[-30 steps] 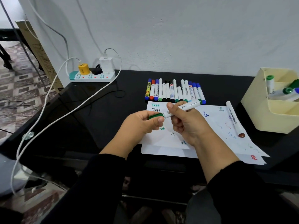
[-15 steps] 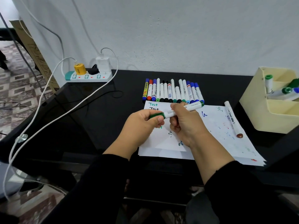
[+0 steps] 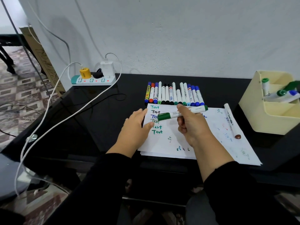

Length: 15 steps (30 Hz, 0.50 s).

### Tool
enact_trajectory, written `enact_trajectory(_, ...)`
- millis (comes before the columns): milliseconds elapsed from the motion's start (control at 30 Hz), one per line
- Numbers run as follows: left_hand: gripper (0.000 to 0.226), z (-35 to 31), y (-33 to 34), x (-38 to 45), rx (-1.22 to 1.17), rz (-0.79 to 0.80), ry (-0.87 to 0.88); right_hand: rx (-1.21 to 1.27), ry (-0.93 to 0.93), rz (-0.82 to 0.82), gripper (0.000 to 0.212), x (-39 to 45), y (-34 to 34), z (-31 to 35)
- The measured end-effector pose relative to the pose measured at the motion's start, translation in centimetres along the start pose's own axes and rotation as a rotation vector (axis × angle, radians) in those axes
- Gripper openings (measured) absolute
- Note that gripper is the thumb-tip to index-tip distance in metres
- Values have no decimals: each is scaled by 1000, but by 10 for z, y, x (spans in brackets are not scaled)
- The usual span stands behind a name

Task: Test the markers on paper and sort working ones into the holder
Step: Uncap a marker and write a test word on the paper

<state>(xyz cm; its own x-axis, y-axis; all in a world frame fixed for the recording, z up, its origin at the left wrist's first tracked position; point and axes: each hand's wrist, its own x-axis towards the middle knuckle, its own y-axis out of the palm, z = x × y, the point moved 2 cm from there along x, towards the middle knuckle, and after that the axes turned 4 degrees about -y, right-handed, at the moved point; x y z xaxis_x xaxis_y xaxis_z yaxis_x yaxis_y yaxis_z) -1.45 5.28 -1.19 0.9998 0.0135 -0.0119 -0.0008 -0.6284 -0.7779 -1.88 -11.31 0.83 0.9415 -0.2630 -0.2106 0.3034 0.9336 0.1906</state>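
Head view shows the right hand (image 3: 193, 125) gripping a capped green marker (image 3: 181, 113) above the paper (image 3: 209, 140), fingers curled round its barrel. Beside it, the left hand (image 3: 136, 129) lies flat with straight fingers on the paper's left edge, holding nothing. Several lines of "Test" in green, black and blue already mark the sheet, so a number of markers seem to have been tried. About four markers stand in the cream holder (image 3: 259, 117) at the right of the worktop (image 3: 100, 120). One brown-tipped marker (image 3: 231, 120) lies alone on the paper, perhaps a reject. A row of markers (image 3: 173, 95), well over a dozen, lies just behind the paper, so most of the sorting looks undone. With its cap on, the green marker seems ready for the holder.
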Motion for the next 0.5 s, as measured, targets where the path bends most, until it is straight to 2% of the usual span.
enact_trajectory(67, 76, 12, 4, 1, 291, 20, -95, -29, -10, -10, 23, 0, -6, 0)
enact_trajectory(133, 85, 22, 7, 1, 398, 44, -186, -78, -22, -19, 22, -2, -10, 1)
enact_trajectory(333, 81, 23, 10, -3, 486, 65, -194, -117, -69, -29, 7, -5, -18, 9)
enact_trajectory(433, 80, 24, 11, -6, 509, 33, -172, -217, -154, -26, 10, -9, -21, 13)
enact_trajectory(500, 81, 26, 12, -7, 513, 27, -158, -374, -246, -39, 18, -12, -27, 20)
